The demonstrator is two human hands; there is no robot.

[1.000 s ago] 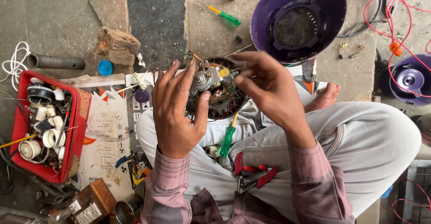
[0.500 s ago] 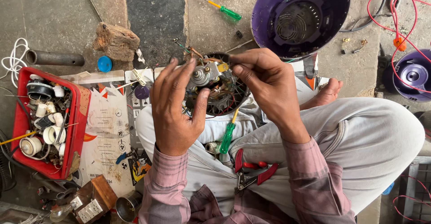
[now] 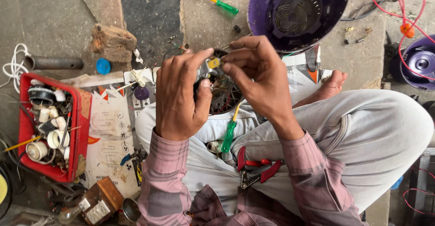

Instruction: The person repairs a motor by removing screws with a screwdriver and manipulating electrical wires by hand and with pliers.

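Note:
My left hand (image 3: 179, 97) grips a small metal switch part (image 3: 205, 68) with a yellow piece, held up in front of me. My right hand (image 3: 258, 74) pinches the same part from the right side with thumb and fingers. Directly behind the hands lies a round motor stator with copper windings (image 3: 225, 94), partly hidden. A green-handled screwdriver (image 3: 230, 133) rests on my lap between my crossed legs, and red-handled pliers (image 3: 254, 170) lie lower on the lap.
A red tray (image 3: 80, 131) of small parts sits at left. A purple fan housing (image 3: 297, 13) stands at top, another purple part (image 3: 419, 63) at right with red wires (image 3: 398, 8). Also a green screwdriver (image 3: 222, 4), brick chunk (image 3: 113, 42), metal pipe (image 3: 54, 63), printed sheet (image 3: 111, 135).
Both hands have lifted the small part slightly higher and closer together; the right fingers have shifted onto its yellow piece. The camera view has tilted a little.

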